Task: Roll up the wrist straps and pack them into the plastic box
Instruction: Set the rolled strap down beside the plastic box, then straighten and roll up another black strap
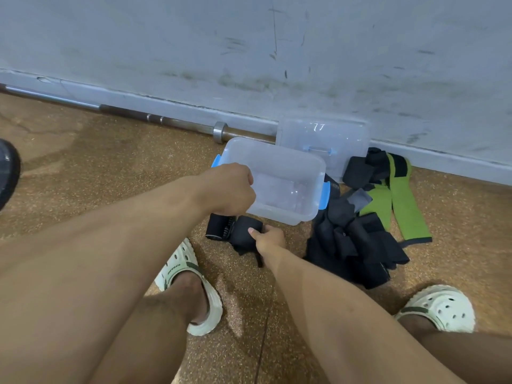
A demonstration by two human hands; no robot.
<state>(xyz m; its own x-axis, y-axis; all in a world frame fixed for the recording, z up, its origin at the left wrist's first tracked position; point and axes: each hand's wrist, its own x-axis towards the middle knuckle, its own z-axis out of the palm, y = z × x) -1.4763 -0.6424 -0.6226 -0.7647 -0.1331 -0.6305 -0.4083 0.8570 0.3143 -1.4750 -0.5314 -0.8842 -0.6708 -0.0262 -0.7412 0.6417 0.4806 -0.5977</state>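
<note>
Crouched over cork-brown floor by a scuffed wall; left hand (228, 189) curled over near-left rim of clear plastic box (279, 187), gripping and tilting it, near edge lifted, open mouth facing up and toward the camera; box looks empty, blue latches at both ends; right hand (268, 239) lower, just in front of the box's near edge, thumb and fingers pinching a rolled black wrist strap (245, 231) with a loose tail trailing down toward the feet; second black roll (216, 227) lying just left of it, partly under the left hand, touching or nearly so; cannot tell whether the roll in the right hand is fully wound. Key relation: box mouth lies directly beyond and slightly above the held roll, right hand nearer to it than to anything else; roll's long axis roughly crosswise, parallel to the box's near wall; likely next a short lift up and forward over the rim. Unrolled pile of black straps (357, 245) and a green strap (399, 198) to the right of the box, well apart from both hands; box lid (327, 139) propped against the wall behind; barbell (166, 119) along the skirting; pale clogs on both feet.
</note>
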